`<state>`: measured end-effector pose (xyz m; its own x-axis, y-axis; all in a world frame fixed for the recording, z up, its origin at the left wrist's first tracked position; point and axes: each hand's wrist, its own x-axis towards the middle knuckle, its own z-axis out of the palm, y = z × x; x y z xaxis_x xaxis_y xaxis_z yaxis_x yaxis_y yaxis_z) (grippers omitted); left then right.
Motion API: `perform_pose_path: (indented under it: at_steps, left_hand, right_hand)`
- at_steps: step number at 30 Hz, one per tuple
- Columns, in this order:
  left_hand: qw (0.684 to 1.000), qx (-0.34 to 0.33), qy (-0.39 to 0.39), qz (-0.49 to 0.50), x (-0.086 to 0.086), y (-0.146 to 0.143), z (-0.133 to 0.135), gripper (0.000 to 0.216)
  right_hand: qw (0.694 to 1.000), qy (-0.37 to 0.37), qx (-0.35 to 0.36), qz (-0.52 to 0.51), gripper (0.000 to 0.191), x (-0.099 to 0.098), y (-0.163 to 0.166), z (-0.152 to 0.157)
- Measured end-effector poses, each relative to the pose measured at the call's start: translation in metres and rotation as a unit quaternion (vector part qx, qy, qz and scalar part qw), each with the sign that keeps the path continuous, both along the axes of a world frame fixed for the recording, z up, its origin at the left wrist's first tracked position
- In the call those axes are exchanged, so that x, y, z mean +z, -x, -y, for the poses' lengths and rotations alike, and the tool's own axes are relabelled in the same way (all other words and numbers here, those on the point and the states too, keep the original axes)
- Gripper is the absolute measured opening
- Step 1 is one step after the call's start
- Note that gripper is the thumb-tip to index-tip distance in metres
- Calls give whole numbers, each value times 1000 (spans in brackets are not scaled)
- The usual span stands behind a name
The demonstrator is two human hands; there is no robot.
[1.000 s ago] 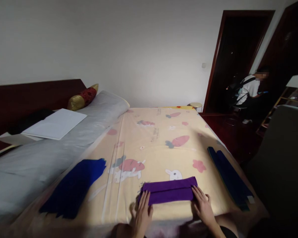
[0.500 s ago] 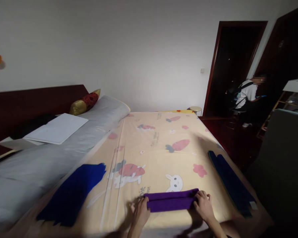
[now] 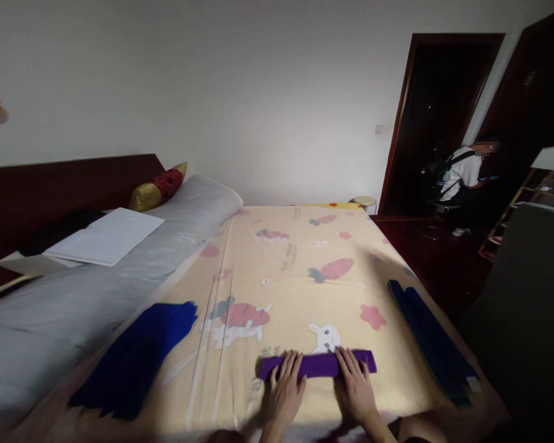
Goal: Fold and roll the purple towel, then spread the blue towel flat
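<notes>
A purple cloth (image 3: pixel 317 363), folded into a narrow strip, lies near the front edge of the bed. My left hand (image 3: pixel 285 389) rests flat on its left half with fingers stretched out. Beside it, my right hand (image 3: pixel 353 386) presses flat on the right half, fingers spread. Neither hand grips the cloth. The strip's ends stick out past both hands.
The bed has a cream sheet (image 3: pixel 300 271) with carrot and rabbit prints. A blue cloth (image 3: pixel 138 351) lies at front left, a dark blue folded strip (image 3: pixel 431 341) at the right edge. White paper (image 3: pixel 106 235) sits on grey bedding. A person (image 3: pixel 464 178) stands by the doorway.
The purple cloth has been folded over once more into a thinner strip. Both hands moved from its ends inward and now lie flat on top of it.
</notes>
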<state>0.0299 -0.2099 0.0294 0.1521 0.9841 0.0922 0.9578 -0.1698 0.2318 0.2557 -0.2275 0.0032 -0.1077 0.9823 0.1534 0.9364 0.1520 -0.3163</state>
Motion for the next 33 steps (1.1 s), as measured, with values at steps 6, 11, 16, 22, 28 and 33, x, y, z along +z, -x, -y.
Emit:
perform_pose_path:
  at_steps: [6, 11, 16, 22, 28, 33]
  left_hand:
    - [989, 113, -60, -75, -10, 41, 7, 57]
    - [984, 131, -86, -86, -12, 38, 6, 55]
    - [991, 71, -89, -64, -5, -6, 1, 58]
    - [995, -51, -71, -40, -25, -47, 6, 68]
    - [998, -58, -26, -26, -27, -43, 6, 69]
    - [998, -68, -4, -8, -16, -35, 2, 68]
  right_hand:
    - [997, -33, -66, 34, 61, -15, -55, 12]
    - [991, -39, -114, 51, 62, -20, -64, 18]
    - [998, -31, -56, 14, 80, 1, -10, 8]
    - [996, 41, 69, -25, 74, 10, 40, -1]
    - [995, 44, 82, -41, 73, 4, 35, 1]
    - [994, 39, 87, -43, 70, 9, 28, -3]
